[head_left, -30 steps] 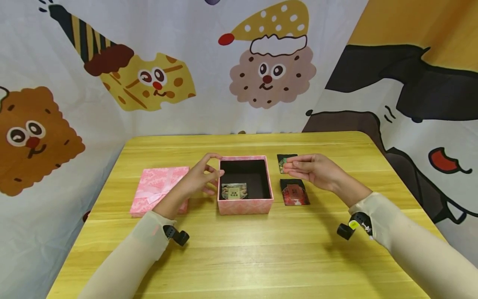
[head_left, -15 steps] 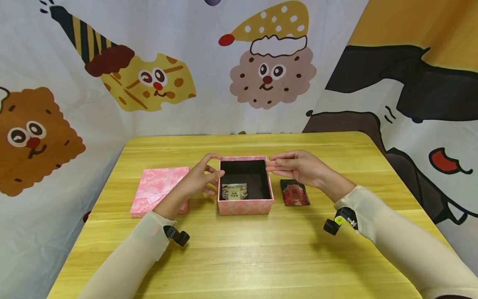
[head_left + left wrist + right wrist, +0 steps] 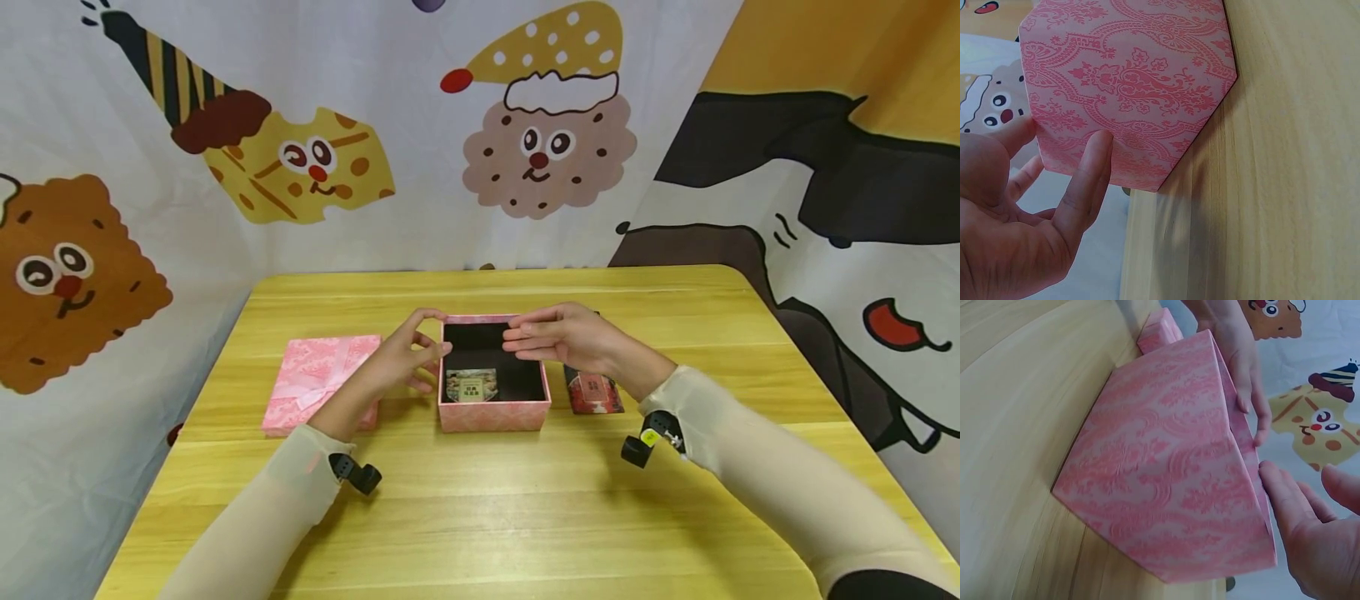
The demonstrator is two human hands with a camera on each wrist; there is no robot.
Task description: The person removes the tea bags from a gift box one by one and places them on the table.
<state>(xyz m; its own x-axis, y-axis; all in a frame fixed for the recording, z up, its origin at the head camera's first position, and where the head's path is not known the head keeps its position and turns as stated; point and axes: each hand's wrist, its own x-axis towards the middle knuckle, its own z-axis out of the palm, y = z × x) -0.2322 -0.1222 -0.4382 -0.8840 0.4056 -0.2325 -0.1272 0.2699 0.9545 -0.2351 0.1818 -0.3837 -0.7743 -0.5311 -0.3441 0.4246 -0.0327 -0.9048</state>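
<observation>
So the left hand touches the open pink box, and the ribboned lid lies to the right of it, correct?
Not quite: the ribboned lid lies to the left of the open pink box, not the right, as the head view shows. The left hand does touch the box.

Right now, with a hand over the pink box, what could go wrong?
The right hand might bump the open pink box and make it slide, though the left hand touches its side and may steady it. In the head view, the right hand also partly hides the red packet on the table, so it could perhaps brush that aside if it dips.
</observation>
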